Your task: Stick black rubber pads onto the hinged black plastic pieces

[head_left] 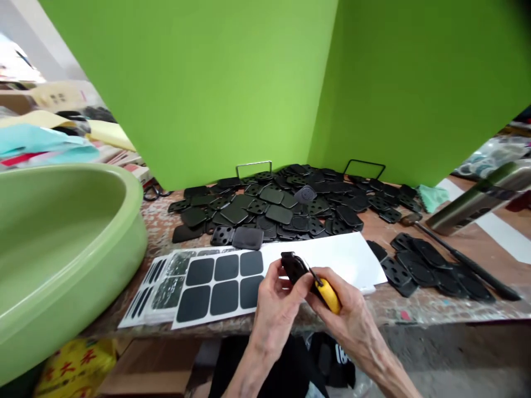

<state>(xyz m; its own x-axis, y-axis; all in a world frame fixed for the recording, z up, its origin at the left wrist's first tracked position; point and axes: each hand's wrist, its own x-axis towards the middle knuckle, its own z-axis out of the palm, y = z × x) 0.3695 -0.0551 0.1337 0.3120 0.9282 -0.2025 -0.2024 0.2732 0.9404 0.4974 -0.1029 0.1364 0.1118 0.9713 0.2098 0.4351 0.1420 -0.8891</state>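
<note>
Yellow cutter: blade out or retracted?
Out: a thin blade sticks from the yellow cutter toward the black pad in the left hand.

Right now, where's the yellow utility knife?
Head view, low right of centre: the yellow utility knife, in the right hand, against the black pad held by the left hand.

A paint-spattered wooden tabletop (456, 312) stands against a bright green panel (186, 83), with a large pale-green plastic basin (135, 204) at its left edge and a broad heap of black perforated plates (269, 213) along its rear edge. Printed sheets of black square pads (219, 287) and a white paper sheet (336, 260) lie near the front edge. Toward the right edge are a smaller cluster of black perforated plates (423, 268), a long dark-handled metal spoon (460, 257), and a cylindrical steel flask (481, 199) lying on its side.
</note>
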